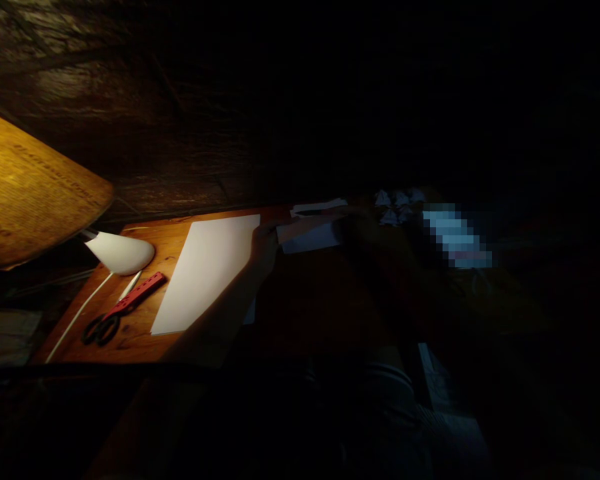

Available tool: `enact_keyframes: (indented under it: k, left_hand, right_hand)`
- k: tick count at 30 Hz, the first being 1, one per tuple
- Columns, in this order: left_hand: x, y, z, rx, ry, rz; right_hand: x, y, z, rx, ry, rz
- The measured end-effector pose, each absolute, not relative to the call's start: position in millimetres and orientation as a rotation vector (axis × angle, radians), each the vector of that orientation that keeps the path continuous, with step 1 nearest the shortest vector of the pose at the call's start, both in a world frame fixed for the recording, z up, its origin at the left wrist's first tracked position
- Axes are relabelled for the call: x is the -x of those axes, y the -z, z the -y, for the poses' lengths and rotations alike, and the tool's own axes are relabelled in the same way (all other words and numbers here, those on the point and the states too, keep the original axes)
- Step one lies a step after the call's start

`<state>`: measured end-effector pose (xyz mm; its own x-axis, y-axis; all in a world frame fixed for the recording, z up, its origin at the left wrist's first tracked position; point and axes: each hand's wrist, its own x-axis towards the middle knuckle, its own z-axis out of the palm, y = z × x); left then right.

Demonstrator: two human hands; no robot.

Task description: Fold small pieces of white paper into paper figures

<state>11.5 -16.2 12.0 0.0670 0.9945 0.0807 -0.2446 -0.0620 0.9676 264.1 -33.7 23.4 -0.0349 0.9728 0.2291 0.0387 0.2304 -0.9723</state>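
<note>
The scene is very dark; a small white lamp (121,252) lights only the left part of a wooden table (145,333). A large white sheet of paper (207,273) lies flat there. My left hand (265,243) reaches over the sheet's right edge and touches a folded white paper strip (307,233); its fingers look closed on the strip's end. My right hand (355,223) is a dim shape at the strip's other end, and its fingers do not show in the dark.
Black-handled scissors (103,327) and a red ruler (140,293) lie left of the sheet. Several small folded white paper pieces (397,203) sit at the far right. A blurred bluish patch (457,237) lies beyond them. A woven lampshade-like surface (25,193) fills the left.
</note>
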Motion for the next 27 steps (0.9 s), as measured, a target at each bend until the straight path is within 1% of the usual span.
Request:
enact_keyframes:
  k: [7, 14, 21, 24, 27]
  left_hand:
    - [-7, -15, 12, -1.013, -1.281, -0.825]
    - [-7, -9, 13, -1.227, -1.153, -0.897]
    - [-7, -4, 6, -1.288, -1.186, -0.983]
    - [-8, -3, 6, -1.286, -1.245, -0.986]
    - [-8, -1, 7, -1.309, -1.281, -0.988]
  right_hand:
    - [-263, -31, 39, 1.163, -1.021, 1.356]
    - [-258, -33, 36, 1.206, -0.963, 1.366]
    - [-256, -27, 36, 1.214, -0.995, 1.294]
    - [-256, -29, 37, 1.163, -0.994, 1.23]
    - [-256, -32, 38, 1.209, -1.03, 1.269]
